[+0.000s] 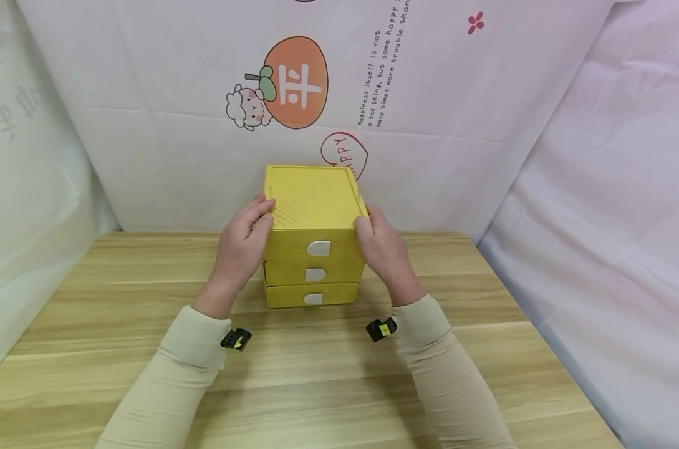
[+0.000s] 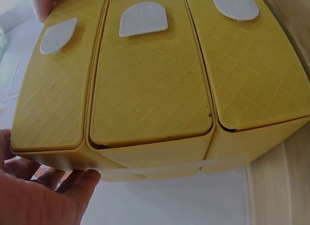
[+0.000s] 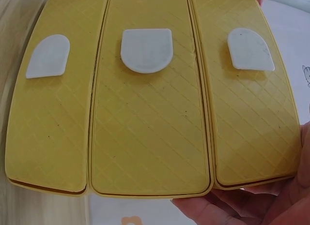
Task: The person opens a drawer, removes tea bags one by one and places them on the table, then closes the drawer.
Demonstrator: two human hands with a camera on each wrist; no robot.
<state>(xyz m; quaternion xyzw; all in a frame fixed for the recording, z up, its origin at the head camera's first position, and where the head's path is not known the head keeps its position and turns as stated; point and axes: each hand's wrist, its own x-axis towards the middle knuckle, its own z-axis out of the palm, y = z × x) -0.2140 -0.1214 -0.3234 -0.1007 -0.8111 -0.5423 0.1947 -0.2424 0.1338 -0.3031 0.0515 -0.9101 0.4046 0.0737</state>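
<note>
Heart print [image 1: 343, 148] partly behind drawer unit [image 1: 315, 232]

- Head view: behind and above the fingers [image 1: 259, 207], facing forward and down, farthest off.
- Left and right wrist views: close, just behind the fingers, facing the drawer fronts [image 2: 150, 89].
- Both share these fronts, between the fingers.

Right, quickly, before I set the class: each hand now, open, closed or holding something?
Left hand: holding the box at its left side.
Right hand: holding the box at its right side.
</note>
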